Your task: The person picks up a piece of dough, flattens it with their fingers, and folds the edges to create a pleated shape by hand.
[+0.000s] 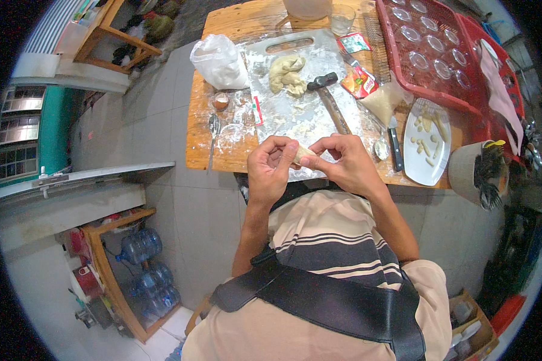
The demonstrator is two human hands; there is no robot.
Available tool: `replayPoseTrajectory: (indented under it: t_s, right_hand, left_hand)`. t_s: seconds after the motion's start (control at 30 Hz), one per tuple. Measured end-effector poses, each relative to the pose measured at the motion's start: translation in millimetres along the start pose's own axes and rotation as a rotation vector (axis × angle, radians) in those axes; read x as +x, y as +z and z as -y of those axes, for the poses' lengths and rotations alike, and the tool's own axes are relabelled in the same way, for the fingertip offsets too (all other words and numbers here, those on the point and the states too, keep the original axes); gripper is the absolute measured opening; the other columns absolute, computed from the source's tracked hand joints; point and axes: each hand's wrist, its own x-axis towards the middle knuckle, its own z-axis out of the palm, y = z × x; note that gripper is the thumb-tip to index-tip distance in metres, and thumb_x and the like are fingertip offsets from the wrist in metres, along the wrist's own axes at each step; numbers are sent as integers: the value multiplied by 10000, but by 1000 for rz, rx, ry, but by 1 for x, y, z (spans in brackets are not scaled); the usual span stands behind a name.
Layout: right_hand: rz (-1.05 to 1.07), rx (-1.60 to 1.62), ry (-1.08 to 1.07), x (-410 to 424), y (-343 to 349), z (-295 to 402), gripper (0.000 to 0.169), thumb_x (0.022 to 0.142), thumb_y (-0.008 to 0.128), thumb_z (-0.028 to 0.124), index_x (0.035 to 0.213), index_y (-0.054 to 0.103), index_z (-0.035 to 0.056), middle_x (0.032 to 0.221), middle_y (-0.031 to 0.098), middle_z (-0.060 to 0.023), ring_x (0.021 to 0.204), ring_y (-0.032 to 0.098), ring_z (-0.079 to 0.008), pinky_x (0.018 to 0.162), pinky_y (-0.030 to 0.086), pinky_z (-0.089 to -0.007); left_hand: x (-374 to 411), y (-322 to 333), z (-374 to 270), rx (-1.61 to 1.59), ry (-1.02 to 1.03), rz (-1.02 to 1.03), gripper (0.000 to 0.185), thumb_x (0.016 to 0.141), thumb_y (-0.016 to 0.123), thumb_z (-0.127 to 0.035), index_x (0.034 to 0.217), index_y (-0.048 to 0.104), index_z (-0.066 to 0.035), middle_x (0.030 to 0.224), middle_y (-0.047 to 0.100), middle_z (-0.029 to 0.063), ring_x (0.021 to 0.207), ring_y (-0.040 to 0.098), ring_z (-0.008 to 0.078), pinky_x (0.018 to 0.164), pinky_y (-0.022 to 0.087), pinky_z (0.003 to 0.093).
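A small piece of dough [303,155] is pinched between my left hand [273,164] and my right hand [343,162], over the near edge of a floured cutting board [293,117]. Beyond them on the board lies a larger lump of dough [288,74]. A hammer [329,99] rests on the board's right half, its wooden handle towards my right hand. To the right, a black-handled knife [395,146] and a floury spoon [381,148] lie beside a white plate [427,144] with several small dough pieces.
A bag of white powder [220,62], a cracked eggshell [220,101] and a fork [213,135] are on the left of the wooden table. A glass [342,20], packets [359,83], a plastic bag [385,103], red crate [422,97] and utensil holder [467,167] stand farther right.
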Motion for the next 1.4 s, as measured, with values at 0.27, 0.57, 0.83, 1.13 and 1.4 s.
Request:
replayPoseTrajectory:
  t_s: [0.27, 0.57, 0.83, 1.13, 1.4]
  right_hand:
    - [-143, 344, -90, 4, 13, -23, 186, 903, 757, 223, 924, 785, 40, 754, 720, -1, 605, 470, -69, 557, 382, -265]
    - [-242, 506, -24, 10, 19, -30, 255, 989, 697, 274, 1005, 725, 21, 797, 699, 5, 600, 476, -27, 526, 377, -227]
    - [-203, 681, -16, 8, 24, -21, 277, 978, 716, 257, 1075, 666, 2, 880, 744, -48, 698, 600, -61, 613, 467, -227]
    - [-187, 704, 41, 11, 22, -26, 339, 944, 757, 252, 1148, 644, 6, 909, 755, -48, 712, 597, -24, 597, 449, -216]
    - [-94, 439, 14, 5, 14, -14, 418, 894, 799, 275, 1206, 679, 24, 859, 725, -31, 644, 534, -47, 583, 434, -239]
  left_hand:
    - [3, 1, -4, -167, -133, 74, 255, 930, 733, -44, 1138, 650, 79, 1000, 725, 147, 875, 711, 163, 757, 629, 295]
    - [1, -1, -8, -177, -177, 125, 311, 911, 757, -48, 1180, 657, 74, 1063, 715, 142, 956, 696, 167, 808, 620, 307]
    - [4, 2, 15, -398, -114, 65, 214, 954, 708, -63, 1128, 637, 38, 1124, 678, 128, 1024, 668, 177, 883, 595, 356]
    - [3, 3, 5, -323, -117, 60, 232, 971, 699, -107, 1139, 620, 33, 1072, 682, 110, 965, 676, 178, 852, 586, 336]
    - [3, -2, 4, 43, -56, 43, 176, 965, 725, -151, 1022, 699, 14, 968, 710, 50, 856, 650, 134, 769, 526, 268]
